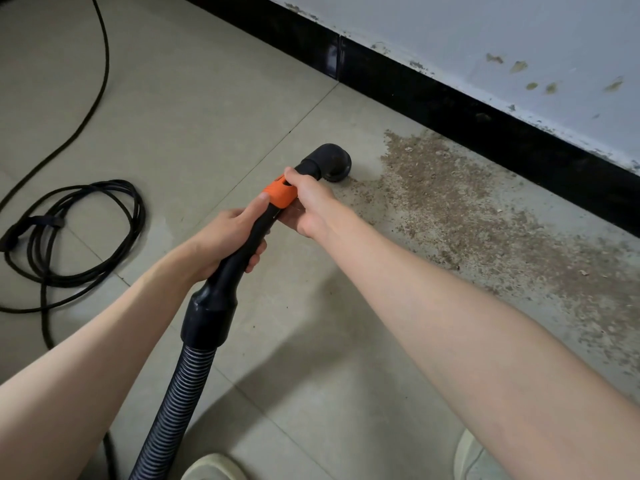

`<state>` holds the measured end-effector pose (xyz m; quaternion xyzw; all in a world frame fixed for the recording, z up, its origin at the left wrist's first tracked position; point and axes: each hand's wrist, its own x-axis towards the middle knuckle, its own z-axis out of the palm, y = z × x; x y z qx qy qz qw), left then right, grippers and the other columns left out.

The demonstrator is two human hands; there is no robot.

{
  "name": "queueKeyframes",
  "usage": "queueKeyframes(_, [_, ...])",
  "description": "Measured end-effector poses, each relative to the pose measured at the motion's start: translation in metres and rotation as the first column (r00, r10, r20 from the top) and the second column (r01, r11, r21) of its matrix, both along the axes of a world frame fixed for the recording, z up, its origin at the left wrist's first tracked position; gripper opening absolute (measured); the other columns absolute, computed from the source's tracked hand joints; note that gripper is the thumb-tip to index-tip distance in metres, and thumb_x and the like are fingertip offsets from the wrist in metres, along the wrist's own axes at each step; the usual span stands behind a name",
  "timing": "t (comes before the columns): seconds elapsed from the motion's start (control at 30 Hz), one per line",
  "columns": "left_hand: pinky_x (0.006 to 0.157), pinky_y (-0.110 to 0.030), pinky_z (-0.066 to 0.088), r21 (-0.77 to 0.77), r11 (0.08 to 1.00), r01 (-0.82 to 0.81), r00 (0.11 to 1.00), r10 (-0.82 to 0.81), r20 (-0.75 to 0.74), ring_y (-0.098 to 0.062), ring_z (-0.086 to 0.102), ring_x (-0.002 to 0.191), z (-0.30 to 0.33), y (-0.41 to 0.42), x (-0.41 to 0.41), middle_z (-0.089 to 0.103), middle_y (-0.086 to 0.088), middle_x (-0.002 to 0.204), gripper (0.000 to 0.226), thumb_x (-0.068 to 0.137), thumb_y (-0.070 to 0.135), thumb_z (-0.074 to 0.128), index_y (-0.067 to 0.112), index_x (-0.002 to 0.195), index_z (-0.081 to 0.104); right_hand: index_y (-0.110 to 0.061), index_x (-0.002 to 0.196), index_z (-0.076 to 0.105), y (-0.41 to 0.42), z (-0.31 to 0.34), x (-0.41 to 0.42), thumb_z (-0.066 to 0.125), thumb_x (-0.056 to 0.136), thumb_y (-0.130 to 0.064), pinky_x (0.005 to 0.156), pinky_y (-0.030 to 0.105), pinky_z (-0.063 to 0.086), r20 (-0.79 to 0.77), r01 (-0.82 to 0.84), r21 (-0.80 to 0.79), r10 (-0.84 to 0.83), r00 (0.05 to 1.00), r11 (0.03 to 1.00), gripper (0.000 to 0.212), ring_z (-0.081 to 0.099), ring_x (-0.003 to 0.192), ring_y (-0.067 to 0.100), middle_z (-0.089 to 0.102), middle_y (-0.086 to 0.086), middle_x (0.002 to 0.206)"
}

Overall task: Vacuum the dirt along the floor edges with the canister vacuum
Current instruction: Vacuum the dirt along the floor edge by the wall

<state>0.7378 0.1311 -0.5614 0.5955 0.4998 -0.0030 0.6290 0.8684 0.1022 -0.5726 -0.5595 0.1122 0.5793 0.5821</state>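
Nozzle (330,164) sits left of dirt (485,216); cord (79,233) lies far left.

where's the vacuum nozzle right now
In the head view the nozzle sits on the floor just above centre, at the left edge of the dirt patch, short of the black baseboard.

The vacuum wand (242,251) is a black tube with an orange collar (278,195), slanting forward out of 2 gripping hands. Beyond the forward hand its black elbow nozzle (329,162) points down at the floor. Behind the rear hand a ribbed hose (173,407) trails back. Brown dirt (467,216) spreads right of the nozzle, along the black skirting (450,109).
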Motion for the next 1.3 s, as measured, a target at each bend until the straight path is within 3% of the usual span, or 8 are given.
queueKeyframes(0.2, [0.038, -0.024, 0.041, 0.009, 0.999, 0.033, 0.999, -0.033, -0.006, -0.018, 0.046, 0.038, 0.003, -0.01, 0.012, 0.05, -0.004, 0.049, 0.055, 0.094, 0.059, 0.04, 0.006, 0.084, 0.049, -0.004, 0.109, 0.055, -0.01, 0.005, 0.012, 0.064, 0.096, -0.019, 0.088, 0.046, 0.055, -0.024, 0.023, -0.032, -0.024, 0.999, 0.999, 0.022, 0.066, 0.104, 0.033, 0.063, 0.015, 0.106])
queueKeyframes(0.5, [0.039, -0.024, 0.041, 0.0, 0.997, 0.074, 0.997, -0.074, -0.019, -0.018, 0.046, 0.038, 0.004, -0.021, 0.022, 0.05, -0.004, 0.05, 0.055, 0.094, 0.06, 0.04, 0.007, 0.084, 0.05, -0.004, 0.11, 0.057, -0.028, 0.005, 0.019, 0.064, 0.095, -0.021, 0.087, 0.046, 0.056, -0.018, 0.056, -0.058, -0.057, 0.998, 0.997, 0.023, 0.066, 0.108, 0.034, 0.065, 0.017, 0.111])
queueKeyframes(0.77, [0.038, -0.024, 0.041, 0.004, 0.996, 0.088, 0.996, -0.088, -0.006, -0.018, 0.046, 0.038, 0.006, -0.027, 0.026, 0.05, -0.004, 0.05, 0.054, 0.094, 0.059, 0.04, 0.007, 0.083, 0.05, -0.002, 0.124, 0.057, -0.037, 0.006, 0.023, 0.066, 0.094, -0.02, 0.088, 0.048, 0.056, 0.031, 0.089, -0.07, -0.087, 0.996, 0.994, 0.036, 0.066, 0.106, 0.034, 0.065, 0.018, 0.12])
queueKeyframes(1.03, [0.037, -0.024, 0.041, 0.05, 0.997, 0.062, 0.998, -0.06, -0.033, -0.018, 0.046, 0.037, 0.008, -0.015, 0.001, 0.051, -0.005, 0.05, 0.055, 0.094, 0.06, 0.04, 0.007, 0.082, 0.05, -0.003, 0.111, 0.056, -0.021, 0.008, -0.001, 0.062, 0.097, -0.02, 0.092, 0.047, 0.054, -0.036, 0.055, -0.021, -0.055, 0.998, 0.998, 0.023, 0.065, 0.097, 0.031, 0.064, 0.016, 0.11])
queueKeyframes(1.17, [0.037, -0.024, 0.041, 0.069, 0.997, 0.031, 0.999, -0.029, -0.042, -0.019, 0.046, 0.037, 0.008, -0.004, -0.019, 0.051, -0.006, 0.051, 0.055, 0.094, 0.06, 0.04, 0.007, 0.083, 0.05, -0.003, 0.114, 0.056, -0.007, 0.008, -0.02, 0.062, 0.097, -0.02, 0.094, 0.048, 0.054, -0.037, 0.012, 0.001, -0.012, 0.999, 1.0, 0.024, 0.065, 0.111, 0.034, 0.065, 0.019, 0.123])
queueKeyframes(1.3, [0.037, -0.024, 0.041, 0.069, 0.998, -0.01, 1.0, 0.012, -0.028, -0.02, 0.046, 0.037, 0.009, 0.004, -0.03, 0.052, -0.006, 0.051, 0.054, 0.093, 0.06, 0.041, 0.007, 0.083, 0.05, -0.002, 0.107, 0.056, 0.003, 0.011, -0.029, 0.063, 0.096, -0.017, 0.093, 0.05, 0.054, -0.015, -0.009, 0.019, 0.009, 1.0, 1.0, 0.02, 0.065, 0.11, 0.035, 0.065, 0.019, 0.122])
